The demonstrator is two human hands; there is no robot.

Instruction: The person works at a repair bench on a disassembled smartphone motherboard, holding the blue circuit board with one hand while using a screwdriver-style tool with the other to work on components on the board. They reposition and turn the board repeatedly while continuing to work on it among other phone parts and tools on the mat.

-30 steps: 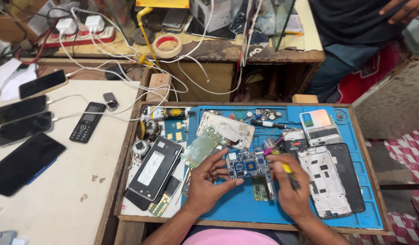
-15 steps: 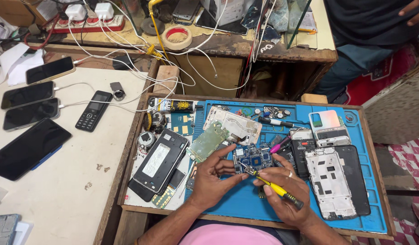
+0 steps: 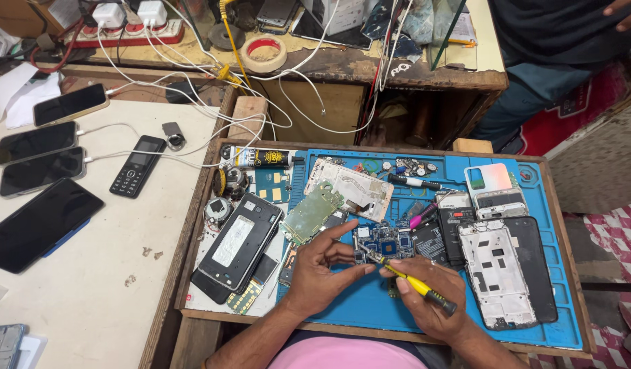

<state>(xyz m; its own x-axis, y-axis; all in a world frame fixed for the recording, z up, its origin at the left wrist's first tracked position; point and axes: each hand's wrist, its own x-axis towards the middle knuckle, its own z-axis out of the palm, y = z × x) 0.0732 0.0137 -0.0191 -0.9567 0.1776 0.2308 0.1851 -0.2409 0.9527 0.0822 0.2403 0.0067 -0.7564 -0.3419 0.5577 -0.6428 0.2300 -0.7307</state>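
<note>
My left hand (image 3: 321, 272) rests on the blue work mat (image 3: 370, 301) and pinches the near left edge of a small blue circuit board (image 3: 385, 240). My right hand (image 3: 430, 298) holds a yellow-handled screwdriver (image 3: 412, 282), its tip touching the board's near edge. A green circuit board (image 3: 311, 212) lies just left of the blue one. A white phone frame (image 3: 496, 272) on a black phone body lies to the right of my right hand. A dark phone back shell (image 3: 241, 240) lies to the left of my left hand.
Loose screws, a black screwdriver (image 3: 412, 181) and a glue tube (image 3: 262, 158) lie at the mat's far side. Several phones (image 3: 40, 223) charge on the white table at left. Cables, a power strip (image 3: 124, 27) and a tape roll (image 3: 263, 52) crowd the far bench. Another person stands at the upper right.
My view has dropped and drawn closer to the tray. My right hand has swung the screwdriver around so its tip meets the blue board, while my left hand keeps hold of the board.
</note>
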